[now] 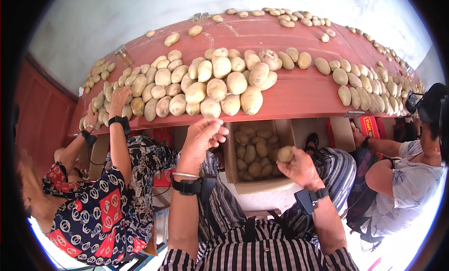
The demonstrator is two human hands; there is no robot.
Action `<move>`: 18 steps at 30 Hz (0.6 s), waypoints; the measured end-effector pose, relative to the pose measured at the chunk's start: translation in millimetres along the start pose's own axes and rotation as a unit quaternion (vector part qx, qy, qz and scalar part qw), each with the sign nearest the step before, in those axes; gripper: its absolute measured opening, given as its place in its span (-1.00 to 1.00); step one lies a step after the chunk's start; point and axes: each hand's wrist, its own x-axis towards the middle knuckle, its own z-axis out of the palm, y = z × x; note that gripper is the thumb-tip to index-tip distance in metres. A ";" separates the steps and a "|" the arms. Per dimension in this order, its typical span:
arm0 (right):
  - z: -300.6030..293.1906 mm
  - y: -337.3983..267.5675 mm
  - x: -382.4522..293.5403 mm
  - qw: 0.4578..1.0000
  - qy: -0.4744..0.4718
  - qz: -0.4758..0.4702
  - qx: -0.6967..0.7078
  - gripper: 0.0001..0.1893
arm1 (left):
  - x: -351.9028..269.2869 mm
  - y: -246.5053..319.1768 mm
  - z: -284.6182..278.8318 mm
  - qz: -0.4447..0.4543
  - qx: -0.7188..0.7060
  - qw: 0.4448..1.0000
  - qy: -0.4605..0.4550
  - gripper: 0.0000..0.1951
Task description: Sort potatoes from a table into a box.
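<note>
My right hand [301,168] grips a small potato [285,154] between thumb and fingers, over the right side of an open cardboard box [230,155]. Inside that box lies a layer of loose potatoes [261,149]. My left hand [206,135] is at the table's front edge, its fingers loosely curled with nothing seen in them. Just beyond it, a heap of larger potatoes [216,89] rests on the red table [298,92], stacked more than one deep in the middle. Both wrists wear black strapped devices.
At left, a co-worker's hands [121,95] touch potatoes on the table. Another person's arm [382,143] reaches low at right, near a red printed box [368,127]. More potatoes [364,83] line the table's right side. A glass [124,55] stands at the back left.
</note>
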 end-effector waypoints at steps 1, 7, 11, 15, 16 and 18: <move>10.6 -6.0 -2.2 1.000 -0.015 0.005 -0.004 -0.35 | 3.2 -4.6 -2.7 0.004 -0.067 0.997 0.025 -0.78; 69.9 -73.6 -55.2 0.945 -0.007 -0.200 -0.258 -0.40 | 13.7 -14.8 -12.6 -0.004 -0.219 0.976 0.012 -0.86; 82.4 -101.2 -65.8 0.907 -0.022 -0.253 -0.336 -0.62 | 14.3 -14.6 -7.3 0.004 -0.268 0.963 0.015 -0.83; 75.8 -88.8 -43.4 0.596 0.103 -0.449 -0.657 -0.76 | 17.8 -17.0 3.0 0.012 -0.271 0.962 0.005 -0.84; 71.2 -85.0 -41.7 0.569 0.105 -0.428 -0.695 -0.76 | 18.6 -17.0 6.9 -0.005 -0.266 0.964 0.011 -0.85; 66.0 -81.5 -39.5 0.544 0.130 -0.304 -0.771 -0.69 | 18.7 -15.3 16.3 -0.021 -0.262 0.965 0.014 -0.85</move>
